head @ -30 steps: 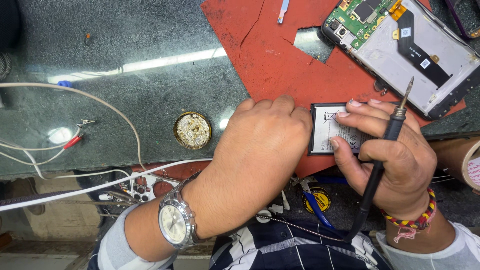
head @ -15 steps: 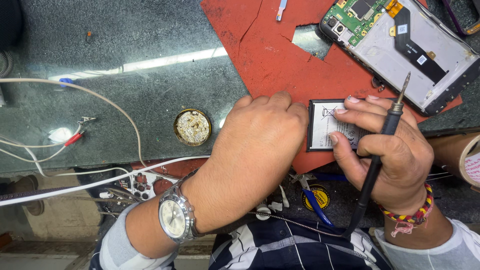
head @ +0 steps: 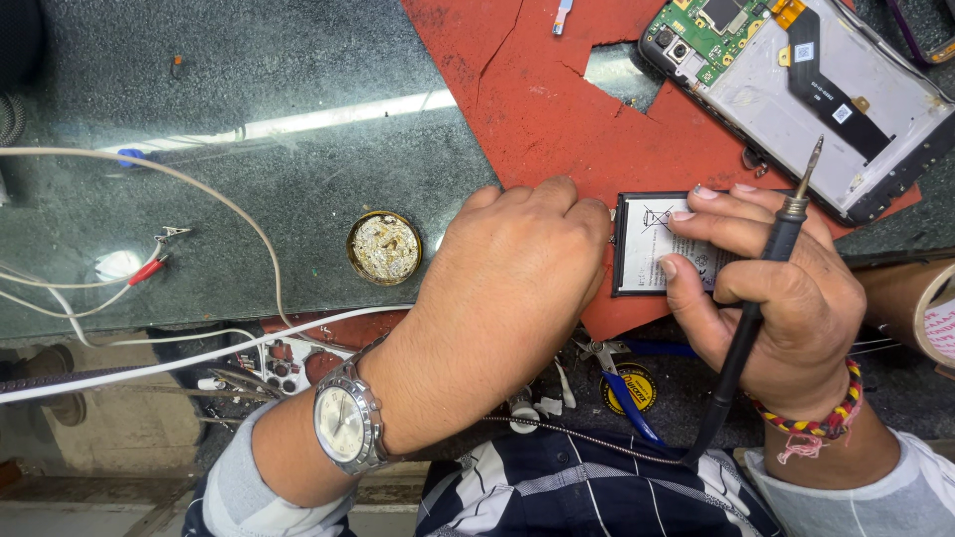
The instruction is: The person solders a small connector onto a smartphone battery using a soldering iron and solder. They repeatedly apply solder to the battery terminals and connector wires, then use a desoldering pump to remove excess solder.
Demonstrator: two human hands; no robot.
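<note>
Currently flat on red rubber mat (head: 537, 109) at near bench edge: thin white-labelled phone battery (head: 652, 249). Light, stiff, puncture-prone; best gripped by edges. Left hand (head: 517, 288) curled down over its left edge. Right hand (head: 771, 288) fingertips pressing its label, pinching black soldering iron (head: 766, 288). Round yellow sticker (head: 629, 390) below.

Phone-repair workbench: opened phone (head: 816, 94), soldering iron (head: 766, 288)

An opened phone (head: 816, 94) lies beyond a round tin (head: 384, 248).
</note>
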